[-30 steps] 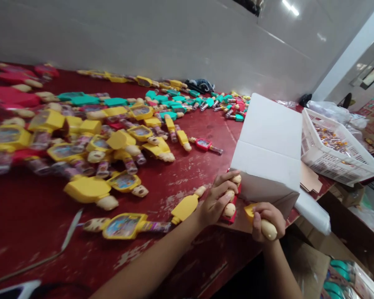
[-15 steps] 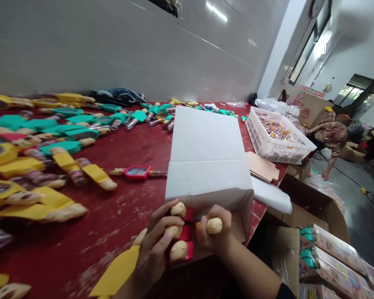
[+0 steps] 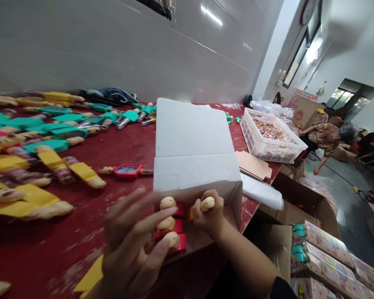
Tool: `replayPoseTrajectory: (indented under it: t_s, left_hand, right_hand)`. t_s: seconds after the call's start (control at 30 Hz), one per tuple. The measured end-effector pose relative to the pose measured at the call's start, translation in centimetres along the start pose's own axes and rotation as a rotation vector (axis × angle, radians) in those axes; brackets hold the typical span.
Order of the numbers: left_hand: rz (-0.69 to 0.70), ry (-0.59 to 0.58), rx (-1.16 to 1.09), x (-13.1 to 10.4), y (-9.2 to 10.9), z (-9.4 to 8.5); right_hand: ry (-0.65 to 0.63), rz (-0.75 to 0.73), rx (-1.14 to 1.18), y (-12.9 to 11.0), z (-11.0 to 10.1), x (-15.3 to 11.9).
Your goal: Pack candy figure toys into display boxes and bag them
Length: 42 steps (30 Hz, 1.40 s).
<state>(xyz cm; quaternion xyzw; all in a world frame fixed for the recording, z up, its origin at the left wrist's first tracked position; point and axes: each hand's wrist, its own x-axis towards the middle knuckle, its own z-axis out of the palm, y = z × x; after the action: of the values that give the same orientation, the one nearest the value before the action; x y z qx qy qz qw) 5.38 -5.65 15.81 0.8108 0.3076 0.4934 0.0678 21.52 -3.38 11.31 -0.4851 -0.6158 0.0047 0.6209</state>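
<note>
1 hand [image 3: 210, 216], the right, curls around a toy [image 3: 207, 203]

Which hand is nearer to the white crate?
Right. The right hand, holding a toy, is left of the crate; the left hand is farther left, by three round toy heads.

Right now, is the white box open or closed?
Open. The white box shows its inside at the near end, where the right hand holds a pale-headed toy.
</note>
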Motion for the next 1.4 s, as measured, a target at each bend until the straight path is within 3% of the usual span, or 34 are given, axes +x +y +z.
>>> replayPoseTrajectory:
  t_s: [0.07, 0.13, 0.27, 0.37, 0.57, 0.7, 0.83, 0.97, 1.07, 1.2, 1.3, 1.4]
  left_hand:
    - [0.196, -0.01, 0.012, 1.9, 1.1, -0.1]
    - [0.272, -0.126, 0.041, 3.2, 1.2, 0.4]
    - [0.097, -0.437, 0.051, 3.6, -0.5, 1.4]
    - [-0.026, -0.522, 0.016, 3.3, -0.9, 1.4]
    - [-0.08, -0.52, -0.016, 3.6, -0.2, 0.9]
    - [-0.01, -0.546, 0.048, 3.4, -0.6, 1.1]
    - [0.172, -0.429, 0.122, 2.7, -0.8, 1.2]
    - [0.305, -0.318, 0.134, 2.0, -2.0, 1.1]
    - [0.319, -0.376, 0.153, 2.2, -2.5, 1.5]
    - [0.298, -0.289, 0.2, 1.9, -2.3, 1.9]
    - [0.182, -0.178, 0.219, -0.9, -3.1, 0.3]
    - [-0.252, -0.168, 0.327, -6.3, -4.6, -2.9]
  right_hand:
    - [0.007, -0.063, 0.04, 0.5, -0.7, -0.3]
    - [0.04, -0.091, 0.078, 1.2, -1.4, -1.0]
    - [0.09, -0.013, 0.101, 2.2, -2.7, -2.4]
    - [0.088, 0.041, 0.056, 2.1, -3.0, -1.8]
    - [-0.024, 0.035, 0.0, 1.0, -1.2, 0.4]
    - [-0.157, -0.124, -0.139, 1.0, 0.3, -0.1]
    - [-0.123, -0.213, -0.264, 1.0, 1.0, -1.3]
    - [-0.072, -0.188, -0.348, 2.0, 2.1, -2.6]
    - [-0.105, -0.139, -0.35, 3.4, 3.0, -3.4]
    - [-0.181, -0.154, -0.325, 4.1, 2.2, -3.0]
    - [-0.162, -0.22, -0.332, 3.3, -0.2, -3.3]
    - [0.034, -0.137, -0.357, 2.7, -3.5, -6.0]
